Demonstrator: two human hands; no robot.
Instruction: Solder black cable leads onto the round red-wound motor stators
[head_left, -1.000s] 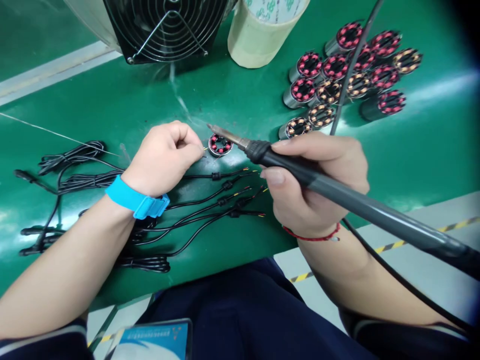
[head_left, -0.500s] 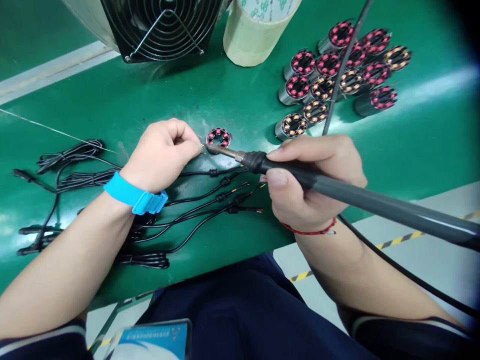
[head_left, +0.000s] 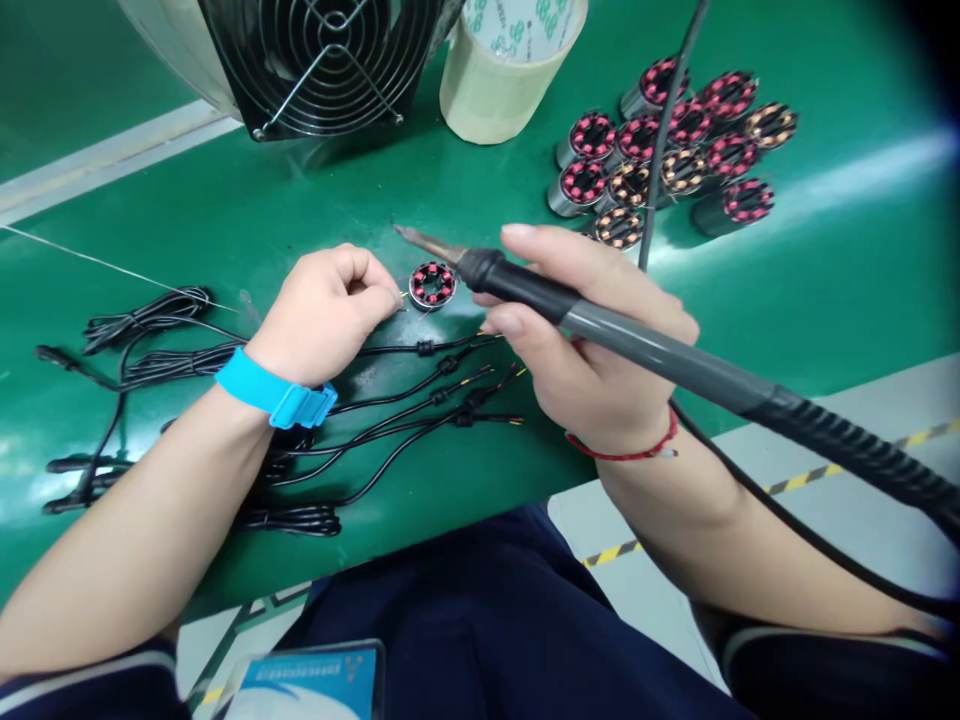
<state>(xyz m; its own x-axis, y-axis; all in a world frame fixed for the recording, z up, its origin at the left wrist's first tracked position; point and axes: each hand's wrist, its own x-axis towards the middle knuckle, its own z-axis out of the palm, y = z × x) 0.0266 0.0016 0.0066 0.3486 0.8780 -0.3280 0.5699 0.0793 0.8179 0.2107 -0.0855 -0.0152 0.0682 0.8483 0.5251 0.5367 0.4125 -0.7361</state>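
My right hand (head_left: 600,340) grips a soldering iron (head_left: 645,350) by its dark grey handle. The iron's tip points left, above and apart from a small motor stator (head_left: 433,286) with pink-red windings. Just left of that stator, my left hand (head_left: 330,295) is closed in a pinch. Short thin wires (head_left: 403,295) with yellow ends poke out from its fingertips toward the stator; whether they touch it I cannot tell. Below both hands lie several black cables (head_left: 390,425) with coloured bare ends. A blue wrist strap (head_left: 274,392) circles my left wrist.
A fan with a wire guard (head_left: 330,70) stands at the back, beside a roll of tape (head_left: 502,80). Several stators in metal housings (head_left: 637,190) are grouped at right, with the iron's cord (head_left: 660,150) crossing in front. Bundled cables (head_left: 150,315) lie at left.
The soldering iron's tip has lifted off the wires beside the stator and moved up and slightly left, with my right hand. My left hand has stayed nearly still, still pinching.
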